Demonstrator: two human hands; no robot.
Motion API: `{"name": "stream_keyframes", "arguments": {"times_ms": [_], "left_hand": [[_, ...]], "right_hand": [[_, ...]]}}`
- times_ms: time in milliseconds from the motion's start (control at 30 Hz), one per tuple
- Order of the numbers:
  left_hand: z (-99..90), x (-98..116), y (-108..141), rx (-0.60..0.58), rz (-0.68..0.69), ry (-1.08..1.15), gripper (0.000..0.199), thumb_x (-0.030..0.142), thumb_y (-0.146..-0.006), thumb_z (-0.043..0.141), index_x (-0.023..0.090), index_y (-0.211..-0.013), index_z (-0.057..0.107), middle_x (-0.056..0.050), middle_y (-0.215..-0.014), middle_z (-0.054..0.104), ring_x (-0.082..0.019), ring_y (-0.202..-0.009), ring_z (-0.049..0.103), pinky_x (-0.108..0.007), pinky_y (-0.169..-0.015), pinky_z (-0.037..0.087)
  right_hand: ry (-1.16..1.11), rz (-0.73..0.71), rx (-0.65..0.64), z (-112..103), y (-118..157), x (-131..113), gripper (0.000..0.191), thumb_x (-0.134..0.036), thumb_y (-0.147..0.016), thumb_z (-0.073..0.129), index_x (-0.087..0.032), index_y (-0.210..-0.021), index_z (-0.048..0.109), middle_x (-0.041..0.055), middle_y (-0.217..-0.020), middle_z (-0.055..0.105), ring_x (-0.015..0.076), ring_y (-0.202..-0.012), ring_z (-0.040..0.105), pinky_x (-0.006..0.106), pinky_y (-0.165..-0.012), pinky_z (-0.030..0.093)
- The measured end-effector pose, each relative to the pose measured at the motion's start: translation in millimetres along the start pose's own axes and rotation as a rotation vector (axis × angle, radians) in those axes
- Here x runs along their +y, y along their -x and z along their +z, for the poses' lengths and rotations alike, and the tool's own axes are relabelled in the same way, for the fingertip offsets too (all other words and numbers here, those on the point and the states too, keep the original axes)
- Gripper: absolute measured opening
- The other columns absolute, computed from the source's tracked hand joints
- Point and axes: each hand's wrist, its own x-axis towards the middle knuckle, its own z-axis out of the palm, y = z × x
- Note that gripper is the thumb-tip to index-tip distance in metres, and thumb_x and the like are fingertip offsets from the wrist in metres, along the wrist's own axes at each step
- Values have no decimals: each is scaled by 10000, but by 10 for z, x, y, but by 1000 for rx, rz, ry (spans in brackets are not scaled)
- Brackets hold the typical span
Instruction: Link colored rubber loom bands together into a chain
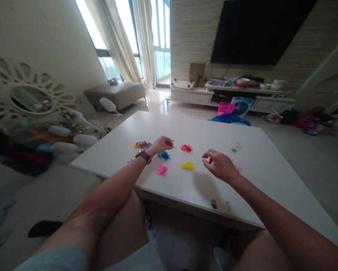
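My left hand, with a watch on its wrist, is over the white table, its fingers pinched on a small dark metal piece. Below it lies a blue pile, with a pink pile nearer me. A red pile and a yellow pile lie between my hands. My right hand hovers to their right, fingers curled and apart, nothing visible between them. A mixed-colour pile is left of my left hand.
Beyond my right hand lies a clear item; a pink pile is partly behind it. Near the front edge are a small brown-yellow object and a pale object. A pink basket stands past the table.
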Motion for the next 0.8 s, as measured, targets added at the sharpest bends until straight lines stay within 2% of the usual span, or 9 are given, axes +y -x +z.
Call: {"name": "stream_keyframes", "arguments": {"times_ms": [67, 133, 200, 267, 333, 433, 633, 700, 800], "left_hand": [[-343, -249, 54, 51, -101, -45, 101, 153, -610, 743, 144, -710, 736, -31, -667, 693, -140, -604, 577, -242, -587, 415], [-628, -525, 164, 28, -230, -72, 114, 173, -587, 761, 141, -693, 733, -25, -619, 670, -137, -557, 544, -244, -549, 388], [-826, -769, 298, 1, -299, -67, 144, 185, -541, 793, 139, -660, 725, -24, -594, 657, -145, -572, 541, -242, -551, 383], [-931, -944, 422, -38, -301, -47, 227, 207, -491, 831, 144, -688, 740, -34, -664, 690, -153, -629, 557, -238, -582, 402], [-951, -1051, 507, -81, -286, -43, 308, 259, -473, 855, 151, -745, 758, -43, -754, 714, -156, -675, 567, -234, -609, 418], [-883, -1145, 543, -168, -281, -77, 364, 321, -477, 850, 155, -789, 762, -42, -798, 709, -163, -699, 581, -235, -615, 429], [-778, -1258, 449, -270, -235, -268, 208, 342, -570, 748, 151, -645, 715, -15, -605, 634, -149, -619, 539, -243, -573, 391], [-798, -1253, 431, -267, -230, -259, 196, 341, -579, 734, 152, -606, 693, -8, -567, 612, -143, -603, 522, -245, -576, 387], [-846, -1210, 434, -200, -211, -134, 243, 385, -605, 726, 148, -627, 675, -11, -621, 632, -142, -622, 528, -251, -597, 399]], "right_hand": [[-6, -2, -10, -24, 12, 2, 106, -264, -872, 578, -212, -866, 671, 21, -916, 674, 123, -643, 598, 267, -635, 401], [-5, -3, -16, -47, 26, 3, 107, -263, -873, 576, -214, -865, 670, 16, -915, 672, 122, -647, 602, 268, -633, 400], [-1, -4, -20, -68, 36, 3, 105, -264, -873, 579, -215, -860, 671, 13, -909, 672, 121, -648, 605, 269, -632, 399], [-2, -6, -28, -85, 40, 4, 103, -264, -869, 584, -215, -856, 673, 14, -901, 672, 121, -642, 606, 271, -630, 400], [-6, -6, -35, -99, 38, 3, 103, -262, -865, 585, -215, -851, 676, 17, -894, 672, 122, -636, 606, 272, -628, 404], [-8, -12, -45, -113, 32, 1, 119, -268, -871, 570, -214, -855, 676, 21, -893, 669, 127, -641, 612, 274, -631, 413], [0, -16, -75, -108, 28, 16, 138, -275, -884, 547, -206, -870, 666, 20, -907, 661, 131, -658, 619, 279, -650, 428], [-3, -13, -81, -103, 30, 24, 142, -275, -886, 540, -205, -870, 663, 21, -908, 661, 131, -655, 620, 279, -651, 432], [1, -1, -86, -100, 36, 26, 144, -275, -887, 536, -207, -871, 662, 23, -920, 662, 131, -659, 623, 277, -652, 433]]}}
